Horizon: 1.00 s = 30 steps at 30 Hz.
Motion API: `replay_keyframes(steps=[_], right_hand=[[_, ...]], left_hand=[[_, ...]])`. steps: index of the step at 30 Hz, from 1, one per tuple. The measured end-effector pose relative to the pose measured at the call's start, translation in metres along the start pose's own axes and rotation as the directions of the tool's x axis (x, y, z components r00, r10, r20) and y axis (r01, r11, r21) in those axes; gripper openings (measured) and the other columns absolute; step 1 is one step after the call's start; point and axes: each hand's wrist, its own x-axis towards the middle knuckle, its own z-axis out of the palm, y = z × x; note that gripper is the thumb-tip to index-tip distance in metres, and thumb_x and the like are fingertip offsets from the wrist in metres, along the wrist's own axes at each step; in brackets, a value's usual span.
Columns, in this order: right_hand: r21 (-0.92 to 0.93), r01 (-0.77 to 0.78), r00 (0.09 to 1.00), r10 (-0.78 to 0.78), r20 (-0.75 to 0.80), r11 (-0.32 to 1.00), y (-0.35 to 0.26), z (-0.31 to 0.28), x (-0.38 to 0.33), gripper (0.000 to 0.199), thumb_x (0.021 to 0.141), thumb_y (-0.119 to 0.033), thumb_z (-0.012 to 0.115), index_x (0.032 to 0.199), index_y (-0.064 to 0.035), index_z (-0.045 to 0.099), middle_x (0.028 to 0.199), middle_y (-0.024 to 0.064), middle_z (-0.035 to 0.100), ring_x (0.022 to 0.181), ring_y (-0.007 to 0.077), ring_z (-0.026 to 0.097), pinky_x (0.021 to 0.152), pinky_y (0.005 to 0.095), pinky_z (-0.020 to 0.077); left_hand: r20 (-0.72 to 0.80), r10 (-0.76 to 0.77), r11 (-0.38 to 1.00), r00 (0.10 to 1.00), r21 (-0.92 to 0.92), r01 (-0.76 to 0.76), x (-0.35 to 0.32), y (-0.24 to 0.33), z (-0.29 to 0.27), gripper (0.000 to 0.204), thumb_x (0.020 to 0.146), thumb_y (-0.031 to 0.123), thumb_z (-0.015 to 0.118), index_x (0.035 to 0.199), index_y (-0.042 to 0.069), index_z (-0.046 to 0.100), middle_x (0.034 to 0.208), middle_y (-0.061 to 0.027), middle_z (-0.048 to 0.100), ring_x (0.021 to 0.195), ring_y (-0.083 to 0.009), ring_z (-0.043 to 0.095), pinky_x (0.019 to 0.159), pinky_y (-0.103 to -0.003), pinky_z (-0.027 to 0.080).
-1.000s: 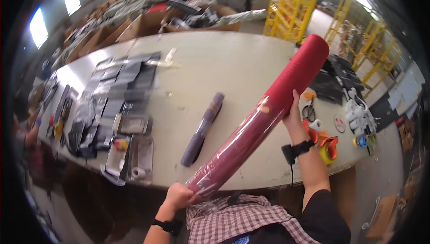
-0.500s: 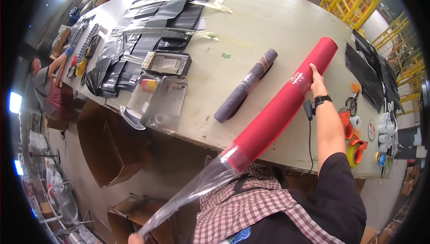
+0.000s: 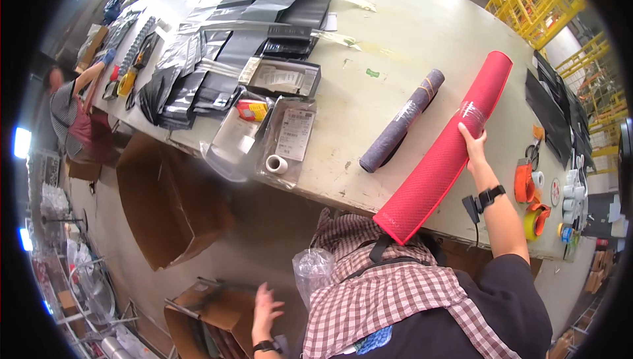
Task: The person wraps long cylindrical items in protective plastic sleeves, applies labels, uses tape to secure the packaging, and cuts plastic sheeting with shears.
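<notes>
The textured red mat [image 3: 443, 163], rolled into a long cylinder, lies toward the right with its near end jutting past the pale table's [image 3: 330, 194] near edge, so it could tip or unroll if the right hand [image 3: 473, 147], fingers wrapped round it, slackens while the left hand [image 3: 265, 307] hangs empty, fingers spread, at near left.

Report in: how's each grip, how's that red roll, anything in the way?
Left grip open, empty. Right grip on the red roll. Roll's lower end past the table edge. Purple roll beside it, apart, not blocking.
</notes>
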Motion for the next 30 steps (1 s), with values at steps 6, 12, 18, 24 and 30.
replay_keyframes(steps=[6, 12, 18, 24, 30], right_hand=[[0.126, -0.24, 0.968, 0.228, 0.108, 0.962, -0.001, -0.002, -0.039, 0.103, 0.069, -0.041, 0.076, 0.137, -0.0051, 0.008, 0.13, 0.0183, 0.036, 0.114, 0.0305, 0.047, 0.092, 0.0465, 0.0449], [0.306, -0.378, 0.914, 0.299, 0.276, 0.874, 0.003, 0.006, -0.067, 0.064, 0.078, -0.043, 0.067, 0.119, 0.0024, 0.048, 0.112, 0.0146, 0.058, 0.099, 0.026, 0.059, 0.089, 0.0434, 0.0474], [0.515, -0.256, 0.966, 0.24, 0.098, 0.818, 0.026, 0.033, -0.047, 0.055, 0.076, -0.033, 0.073, 0.116, -0.0008, 0.052, 0.11, 0.0083, 0.059, 0.096, 0.0203, 0.057, 0.086, 0.0384, 0.0467], [0.282, -0.005, 0.986, 0.051, -0.156, 0.959, 0.03, 0.015, -0.062, 0.073, 0.072, -0.03, 0.077, 0.121, -0.0033, 0.031, 0.111, 0.0078, 0.047, 0.098, 0.0165, 0.046, 0.088, 0.0342, 0.0392], [-0.454, 0.729, 0.658, -0.707, 0.26, 0.511, 0.002, -0.075, -0.045, 0.025, 0.069, -0.007, 0.068, 0.09, -0.0067, 0.055, 0.096, 0.0091, 0.052, 0.085, 0.0208, 0.053, 0.077, 0.0299, 0.0446]], left_hand=[[0.259, 0.129, 0.723, 0.957, 0.637, -0.269, 0.075, 0.015, 0.034, 0.032, 0.071, 0.018, 0.071, 0.099, 0.004, 0.065, 0.097, -0.0115, 0.066, 0.088, -0.0214, 0.062, 0.075, -0.032, 0.049], [-0.088, -0.146, -0.331, 0.985, 0.943, 0.035, 0.097, 0.038, -0.095, 0.06, 0.066, 0.049, 0.07, 0.106, 0.004, 0.063, 0.105, -0.0168, 0.063, 0.097, -0.0325, 0.06, 0.084, -0.04, 0.048], [0.466, 0.764, 0.138, 0.445, 0.556, -0.82, 0.065, 0.223, 0.213, 0.016, 0.078, 0.015, 0.064, 0.088, 0.004, 0.059, 0.082, -0.0128, 0.06, 0.073, -0.0286, 0.058, 0.066, -0.037, 0.046], [0.639, 0.76, -0.363, 0.124, 0.574, -0.734, 0.113, 0.237, 0.395, 0.056, 0.072, 0.021, 0.069, 0.12, 0.011, 0.044, 0.121, -0.0174, 0.048, 0.112, -0.0353, 0.046, 0.091, -0.04, 0.041], [0.58, 0.577, 0.175, 0.575, 0.599, -0.781, 0.112, 0.252, 0.41, 0.055, 0.065, 0.017, 0.069, 0.115, 0.011, 0.047, 0.113, -0.0172, 0.05, 0.095, -0.0318, 0.055, 0.076, -0.04, 0.048]])
